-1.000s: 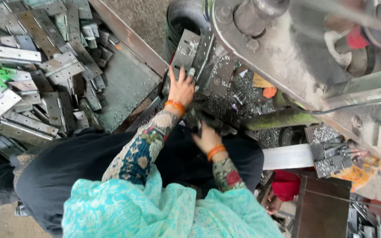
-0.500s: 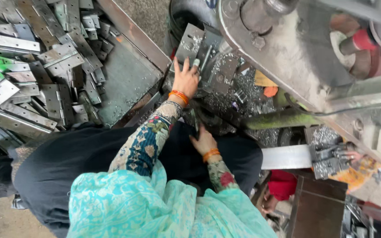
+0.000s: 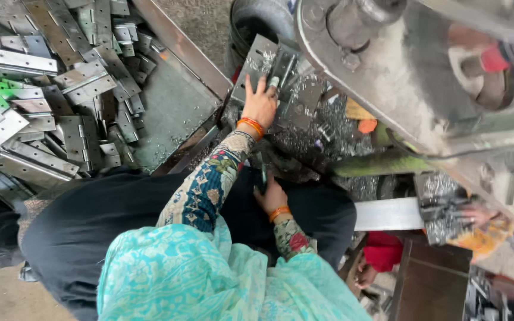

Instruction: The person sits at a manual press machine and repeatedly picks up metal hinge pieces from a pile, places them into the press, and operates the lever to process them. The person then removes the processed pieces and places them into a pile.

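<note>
My left hand reaches forward with its fingers spread, lying flat on a dark metal plate. The plate sits on a press bed strewn with shiny metal chips. A tilted grey sheet-metal piece lies just left of the fingers. My right hand stays low by my lap at the bed's near edge, fingers curled next to a thin dark strip. Whether it grips the strip is unclear. Both wrists carry orange bangles.
A heap of grey metal hinges and brackets fills a tray at left. A large press machine looms at upper right. Another person's hand rests on chips at right, beside a white bar.
My left hand has slid forward and flattened on the dark plate. My right hand has stayed near my lap. The view has shifted slightly.
</note>
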